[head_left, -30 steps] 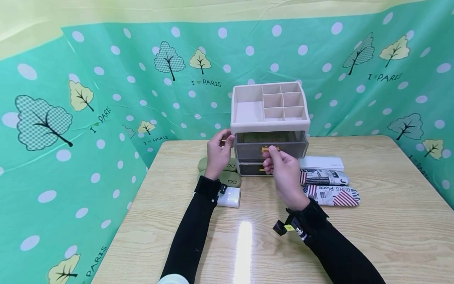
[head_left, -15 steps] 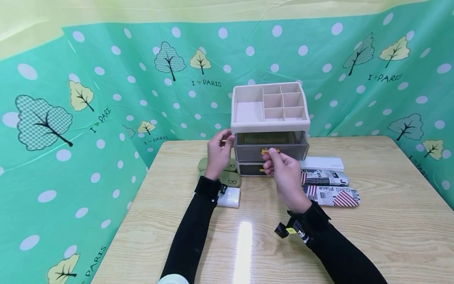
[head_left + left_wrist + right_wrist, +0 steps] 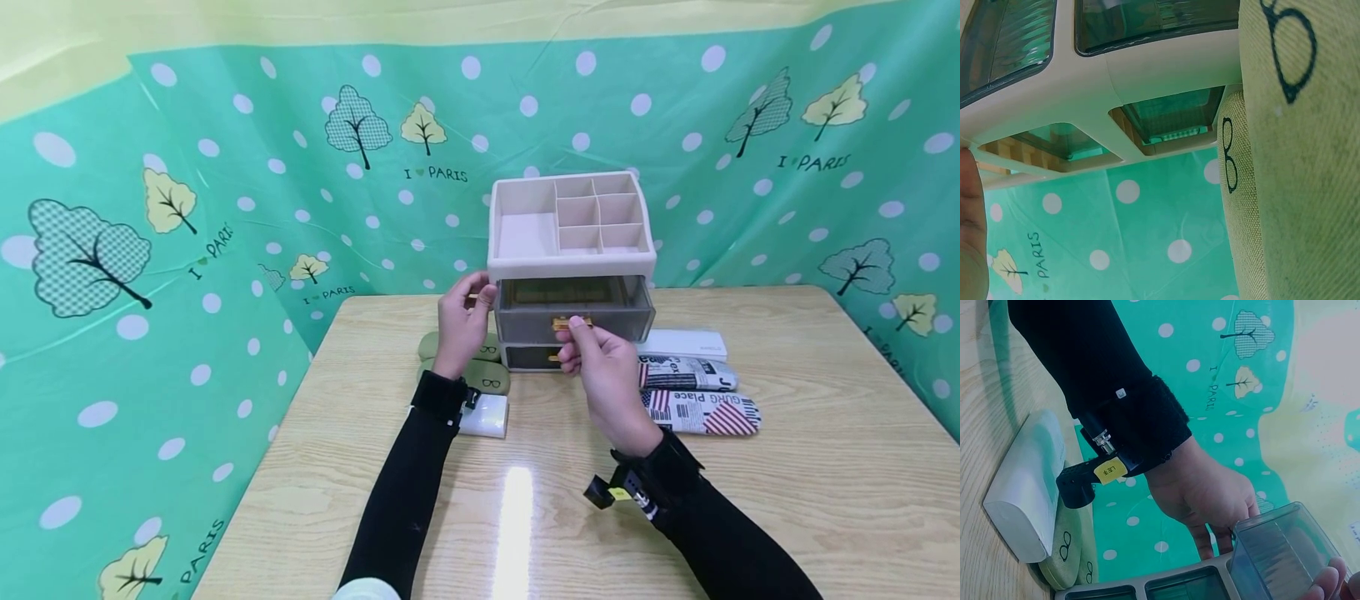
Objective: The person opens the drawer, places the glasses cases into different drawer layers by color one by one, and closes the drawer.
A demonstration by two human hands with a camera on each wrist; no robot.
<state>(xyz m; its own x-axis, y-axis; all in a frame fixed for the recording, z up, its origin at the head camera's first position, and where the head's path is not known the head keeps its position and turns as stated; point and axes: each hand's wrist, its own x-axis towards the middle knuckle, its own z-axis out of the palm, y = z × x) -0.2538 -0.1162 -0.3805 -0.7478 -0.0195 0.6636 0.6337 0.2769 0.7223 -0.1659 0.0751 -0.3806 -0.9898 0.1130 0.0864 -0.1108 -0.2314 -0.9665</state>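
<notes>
Head: mid-frame, my right hand (image 3: 606,379) pinches the knob (image 3: 560,323) of the drawer (image 3: 534,325), the best hold; it looks light, stiff, crackable. My left hand (image 3: 463,329) sits loose by the box (image 3: 570,267). Left wrist: box up top. Right wrist: drawer, lower right

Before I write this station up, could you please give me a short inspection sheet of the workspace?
Surface: wood-grain table, with a bright glare streak.
Job's things: white organizer upright; upper drawer partly out, lower drawer looks shut.
Clutter: two olive cases and a white case left of the organizer; a long white case and two print-covered cases to its right.
Hands: left hand at the organizer's left side; right hand pinches the upper drawer's amber handle.
Cables: nothing seen.
Surroundings: green dotted cloth with tree prints behind and beside the table.
</notes>
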